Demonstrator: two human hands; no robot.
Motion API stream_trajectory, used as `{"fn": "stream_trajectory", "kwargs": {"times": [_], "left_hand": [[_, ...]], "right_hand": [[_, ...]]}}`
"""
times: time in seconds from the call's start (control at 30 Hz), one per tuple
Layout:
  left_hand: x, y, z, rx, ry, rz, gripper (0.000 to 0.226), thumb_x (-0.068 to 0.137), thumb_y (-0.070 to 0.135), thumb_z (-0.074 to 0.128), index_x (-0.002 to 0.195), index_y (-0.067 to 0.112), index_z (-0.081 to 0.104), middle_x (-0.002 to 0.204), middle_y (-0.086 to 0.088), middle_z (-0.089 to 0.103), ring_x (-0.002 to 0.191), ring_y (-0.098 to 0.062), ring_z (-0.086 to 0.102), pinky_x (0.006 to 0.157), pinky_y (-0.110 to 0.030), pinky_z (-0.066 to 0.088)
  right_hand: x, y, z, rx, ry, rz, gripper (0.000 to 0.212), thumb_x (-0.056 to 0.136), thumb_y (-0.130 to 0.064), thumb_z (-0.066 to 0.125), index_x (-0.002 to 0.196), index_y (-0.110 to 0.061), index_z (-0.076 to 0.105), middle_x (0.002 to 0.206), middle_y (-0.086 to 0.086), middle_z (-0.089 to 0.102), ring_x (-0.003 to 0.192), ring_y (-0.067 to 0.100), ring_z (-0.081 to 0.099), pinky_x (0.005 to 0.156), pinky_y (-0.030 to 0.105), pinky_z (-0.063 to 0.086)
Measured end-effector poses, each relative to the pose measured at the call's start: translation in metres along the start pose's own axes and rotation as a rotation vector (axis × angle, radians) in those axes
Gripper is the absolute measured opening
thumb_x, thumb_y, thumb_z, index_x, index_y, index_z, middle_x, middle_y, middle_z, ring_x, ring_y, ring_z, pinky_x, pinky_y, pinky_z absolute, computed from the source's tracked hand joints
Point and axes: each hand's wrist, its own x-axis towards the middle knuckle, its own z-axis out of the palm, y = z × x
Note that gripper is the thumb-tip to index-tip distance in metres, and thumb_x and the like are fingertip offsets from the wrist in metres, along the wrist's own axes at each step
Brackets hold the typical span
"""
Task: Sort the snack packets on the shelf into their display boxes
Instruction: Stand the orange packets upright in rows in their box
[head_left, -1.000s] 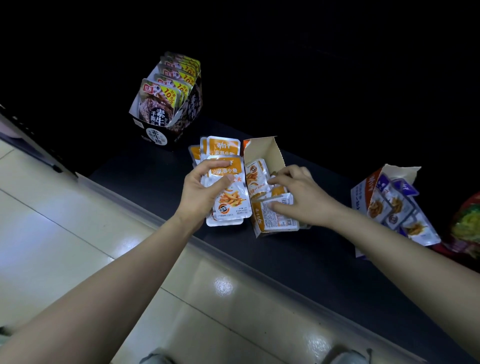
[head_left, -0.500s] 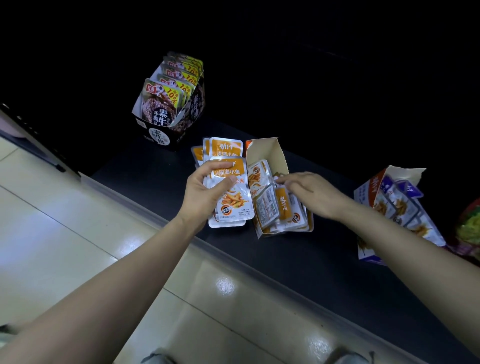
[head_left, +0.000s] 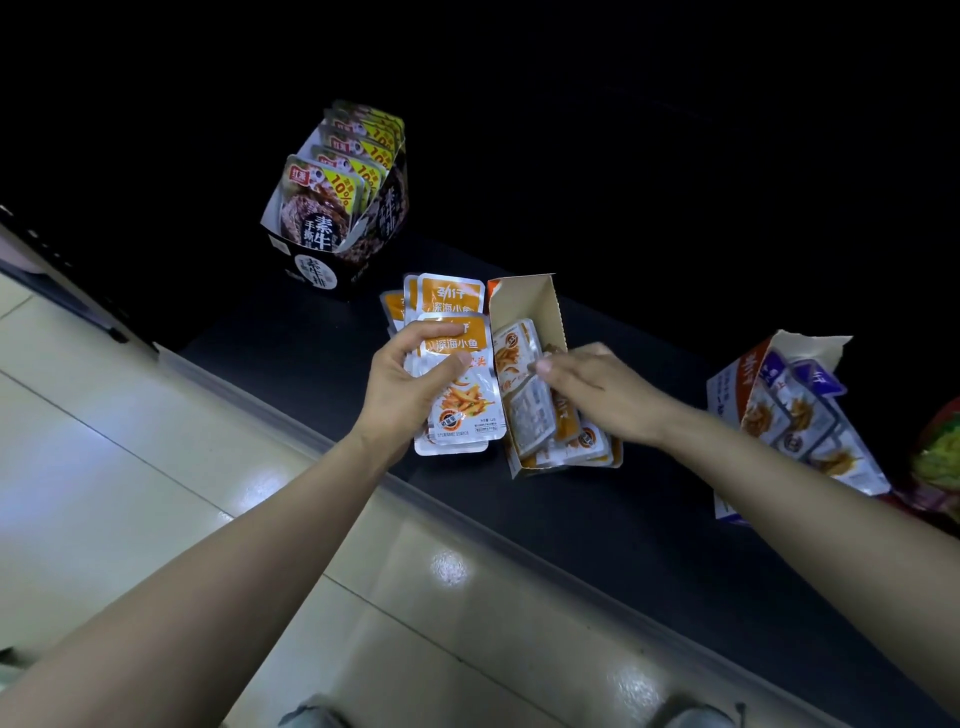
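The left hand (head_left: 415, 384) grips a stack of orange packets (head_left: 462, 410), thumb across the front. It holds them just beside the orange box (head_left: 535, 301), probably so they can be fed across in turn. That box lies on the shelf (head_left: 649, 545), open side up, with more packets inside. The right hand (head_left: 592, 384) reaches into it with fingers bent over them, likely squaring them to make room; whether it pinches one I cannot tell. The black box (head_left: 317, 270) and blue box (head_left: 727, 395) sit well apart, each holding its own kind.

Head view, downward, close over shelf (head_left: 597, 519)
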Motion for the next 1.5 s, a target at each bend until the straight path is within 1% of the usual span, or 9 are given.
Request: {"fn": "stream_trajectory", "kwargs": {"times": [0.1,0.2,0.37,0.5,0.73,0.83,1.07,1.27,1.5], "left_hand": [[0.001,-0.001,0.001,0.0,0.002,0.008,0.02,0.086,0.0,0.07,0.102,0.012,0.069,0.117,-0.003,0.066,0.099,-0.021,0.071,0.072,-0.033,0.059],[0.0,-0.002,0.003,-0.003,-0.007,0.009,0.02,0.086,0.0,0.07,0.103,0.01,0.068,0.117,-0.002,0.066,0.1,-0.02,0.07,0.072,-0.033,0.059],[0.002,0.0,0.005,-0.011,-0.017,0.027,0.02,0.086,-0.001,0.069,0.102,0.011,0.068,0.113,0.001,0.067,0.099,-0.019,0.071,0.072,-0.031,0.059],[0.002,-0.002,0.004,-0.012,-0.025,0.028,0.02,0.086,-0.002,0.069,0.103,0.01,0.068,0.113,0.002,0.067,0.1,-0.019,0.07,0.071,-0.03,0.058],[0.004,-0.004,0.003,-0.014,-0.035,0.018,0.021,0.086,-0.001,0.069,0.104,0.009,0.068,0.111,0.004,0.068,0.099,-0.018,0.07,0.071,-0.03,0.058],[0.004,-0.005,0.003,-0.005,-0.032,0.015,0.022,0.086,-0.001,0.069,0.106,0.007,0.067,0.104,0.012,0.07,0.098,-0.015,0.071,0.07,-0.028,0.058],[0.003,-0.004,0.004,0.007,-0.015,0.018,0.021,0.087,-0.001,0.069,0.106,0.008,0.067,0.109,0.006,0.068,0.097,-0.015,0.071,0.069,-0.028,0.058],[0.003,-0.005,0.006,0.008,-0.027,0.009,0.021,0.086,-0.001,0.069,0.105,0.009,0.067,0.102,0.011,0.071,0.096,-0.015,0.071,0.07,-0.028,0.058],[0.007,-0.008,0.002,0.01,-0.008,0.013,0.021,0.087,-0.002,0.069,0.105,0.008,0.067,0.112,0.001,0.068,0.098,-0.018,0.071,0.07,-0.029,0.058]], "right_hand": [[-0.004,0.006,-0.003,0.018,0.049,-0.065,0.042,0.102,-0.053,0.03,0.116,-0.031,0.064,0.115,-0.009,0.062,0.12,0.019,0.046,0.101,0.033,0.037],[0.001,0.0,-0.017,0.002,0.221,-0.016,0.044,0.104,-0.043,0.029,0.131,-0.024,0.058,0.129,-0.009,0.053,0.138,0.018,0.032,0.111,0.035,0.025],[0.02,0.001,0.005,-0.098,-0.074,0.164,0.083,0.087,-0.078,0.001,0.148,-0.035,0.036,0.155,-0.001,0.036,0.146,0.03,0.022,0.118,0.053,0.017],[0.027,-0.002,0.0,0.257,-0.144,0.298,0.078,0.089,-0.078,0.011,0.138,-0.032,0.05,0.139,0.005,0.055,0.131,0.024,0.048,0.116,0.047,0.029],[0.036,0.006,0.0,0.319,-0.157,0.349,0.091,0.068,-0.097,0.015,0.116,-0.04,0.067,0.141,0.003,0.046,0.125,0.021,0.049,0.114,0.045,0.033],[0.037,0.009,-0.001,0.397,-0.151,0.376,0.089,0.071,-0.094,0.02,0.114,-0.036,0.071,0.142,0.003,0.044,0.12,0.019,0.054,0.111,0.032,0.03],[0.028,0.003,-0.003,0.498,0.027,0.254,0.056,0.1,-0.055,0.036,0.108,-0.015,0.074,0.108,0.004,0.072,0.098,0.014,0.07,0.099,0.036,0.05],[0.042,0.002,0.0,0.212,-0.031,0.303,0.01,0.083,-0.035,0.069,0.079,-0.04,0.077,0.128,0.008,0.053,0.096,0.021,0.067,0.091,0.037,0.057],[0.045,-0.003,0.004,-0.064,0.096,0.202,0.036,0.082,-0.013,0.074,0.104,-0.042,0.072,0.106,-0.002,0.051,0.099,0.014,0.039,0.102,0.025,0.039]]}}
